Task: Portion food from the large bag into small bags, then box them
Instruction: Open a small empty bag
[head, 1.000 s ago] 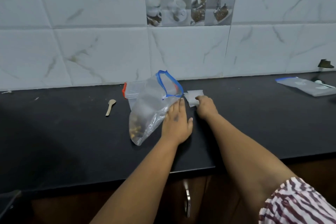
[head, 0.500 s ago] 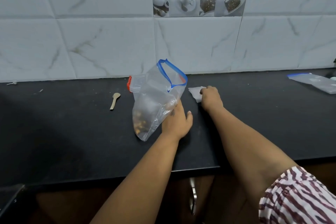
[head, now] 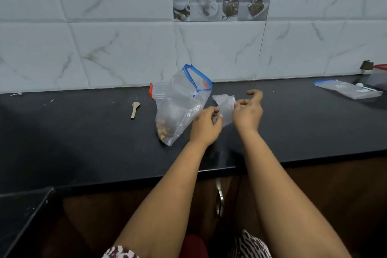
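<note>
Two hands (head: 226, 119) pinching small bag (head: 225, 106), no legible writing

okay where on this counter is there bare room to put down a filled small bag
Bare black counter lies left of the wooden spoon, and again between the right hand and the flat bags at far right. It is crowded in the middle: the large bag, the box behind it, and both hands on the small bag.
</note>
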